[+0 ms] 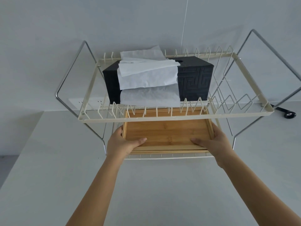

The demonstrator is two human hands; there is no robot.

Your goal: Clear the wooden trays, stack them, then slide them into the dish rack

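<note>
Both hands, left point(121, 143) and right point(216, 141), grip the stacked wooden trays point(167, 132) partway into the dish rack point(162, 119); skewed push risks jamming against side wires.

A two-level dish rack point(175, 119) stood on the table point(154, 185), against the wall. On its upper level sat a tissue box point(195, 80), with tissues point(146, 77) draped over the box's left part. Below, stacked wooden trays point(167, 132) lay on the lower level. The left hand point(121, 143) held their left edge, the right hand point(215, 142) their right. A tape roll point(290, 115) lay on the table, right of the rack.
</note>
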